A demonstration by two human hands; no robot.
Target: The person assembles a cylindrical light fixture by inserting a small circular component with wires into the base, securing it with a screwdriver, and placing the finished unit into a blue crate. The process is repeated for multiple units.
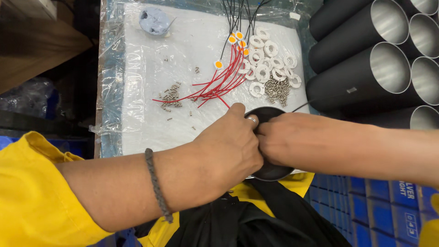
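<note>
White bench (151, 123) | both hands, left hand (228, 151), right hand (274, 142), clamped on one black disc (270, 171) | roughly twelve white rings (265, 59)

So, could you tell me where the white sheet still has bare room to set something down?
The widest bare patch on the white sheet lies between the blue-grey wad and the loose screws, and along the near left edge. The right side is crowded with red wires, white rings and both hands.

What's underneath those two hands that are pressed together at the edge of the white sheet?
Under the left hand and right hand sits a round black disc; only its upper and lower rims show. Its centre, and whatever the fingers work on there, is covered. A thin black wire leads away.
</note>
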